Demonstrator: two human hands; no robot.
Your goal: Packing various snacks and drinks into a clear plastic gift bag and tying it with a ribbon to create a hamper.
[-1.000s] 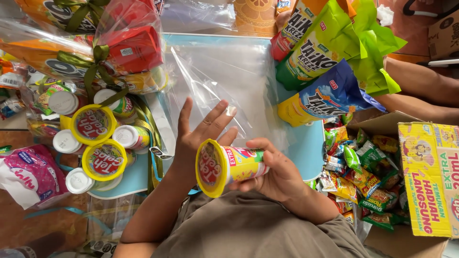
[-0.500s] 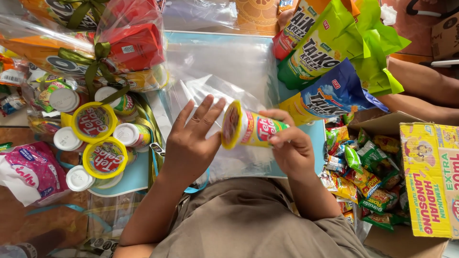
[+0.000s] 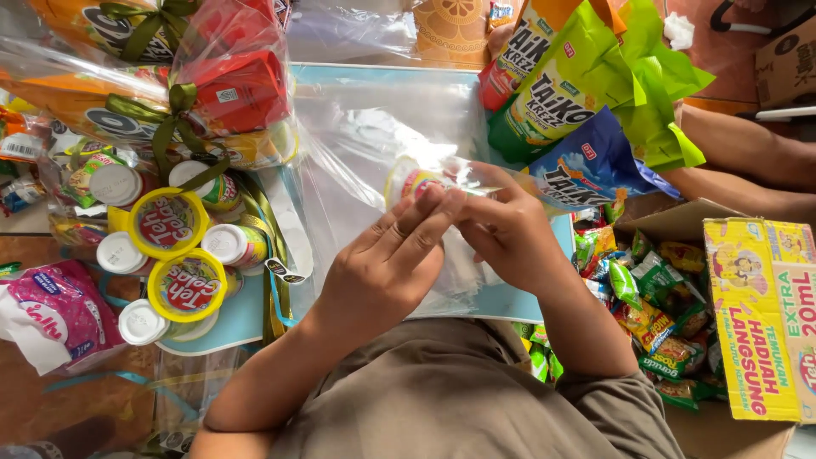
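I see yellow-lidded cup (image 3: 414, 183) now inside mouth of clear plastic bag (image 3: 374, 127), over blue tray (image 3: 518, 299). Half second earlier cup was bare, above bag. Right hand (image 3: 510, 234) grasps cup through film; left hand (image 3: 387, 268), fingers extended, presses bag edge. Bagging step looks under way. Matching cups (image 3: 170, 223) wait at left.

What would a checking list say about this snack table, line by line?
Surface: pale blue table, clear plastic sheet over it.
Job's things: yellow-topped cup going into a clear bag.
Clutter: more cups left, tied gift bundle, snack packets, sachets, yellow carton right.
Hands: left hand and right hand both on cup and bag.
Cables: nothing seen.
Surroundings: another person's arm.
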